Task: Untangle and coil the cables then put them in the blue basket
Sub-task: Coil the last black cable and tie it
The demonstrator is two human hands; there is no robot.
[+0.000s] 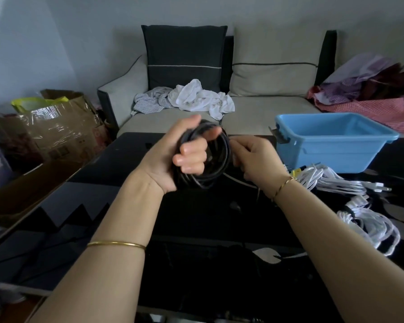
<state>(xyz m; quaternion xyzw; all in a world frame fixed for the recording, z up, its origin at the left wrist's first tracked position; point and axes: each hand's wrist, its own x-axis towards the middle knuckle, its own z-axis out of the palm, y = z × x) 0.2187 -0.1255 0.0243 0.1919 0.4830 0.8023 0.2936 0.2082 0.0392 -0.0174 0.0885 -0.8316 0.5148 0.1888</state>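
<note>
Bangled forearms over black table [196, 217] | left hand [184, 157] grips black cable coil [216, 166] through its loops, keeping them gathered | right hand [254, 159] pinches coil's rim (probably tucking the end) | blue basket [331, 145] near right, no cable seen inside | white cables [336, 183] wait beside it

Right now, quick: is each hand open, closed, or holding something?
Left hand: closed, gripping the coiled black cable.
Right hand: fingers curled, pinching the same coil at its right edge.
</note>
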